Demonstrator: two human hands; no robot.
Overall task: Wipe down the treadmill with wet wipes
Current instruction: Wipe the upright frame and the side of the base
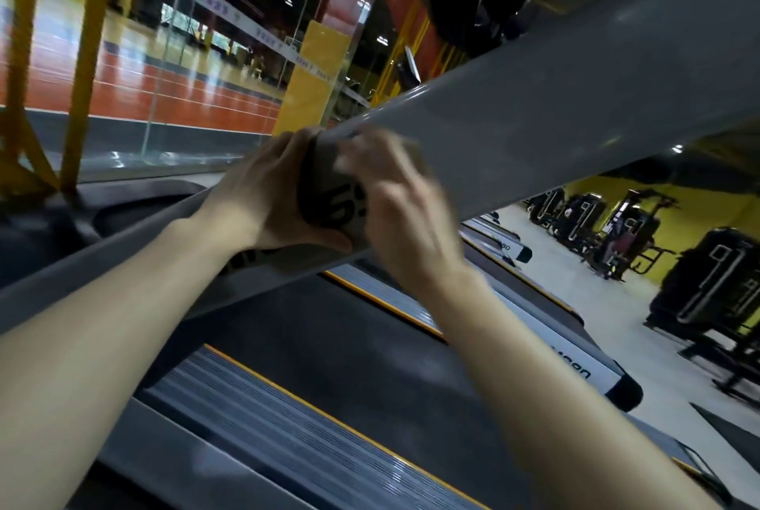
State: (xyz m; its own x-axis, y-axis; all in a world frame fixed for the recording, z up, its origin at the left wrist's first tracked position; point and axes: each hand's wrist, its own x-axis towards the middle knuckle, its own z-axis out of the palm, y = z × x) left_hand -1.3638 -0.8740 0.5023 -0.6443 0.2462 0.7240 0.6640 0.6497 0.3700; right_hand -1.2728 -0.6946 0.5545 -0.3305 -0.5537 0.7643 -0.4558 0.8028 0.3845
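Head view: treadmill upright [534, 118], a broad, smooth, glossy grey beam, runs diagonally from near left to far right. Left hand [263, 197] wraps upright, thumb under lower edge, beside black lettering. Right hand [403, 213] blurred, fingers laid over upright just right of left hand; pale smear at fingertips, cannot tell whether wipe held. Below: dark matte belt [329, 345], ribbed grey side rail [267, 419] edged yellow.

Treadmill upright [534, 131] smooth glossy grey, probably painted metal; belt [329, 349] matt.
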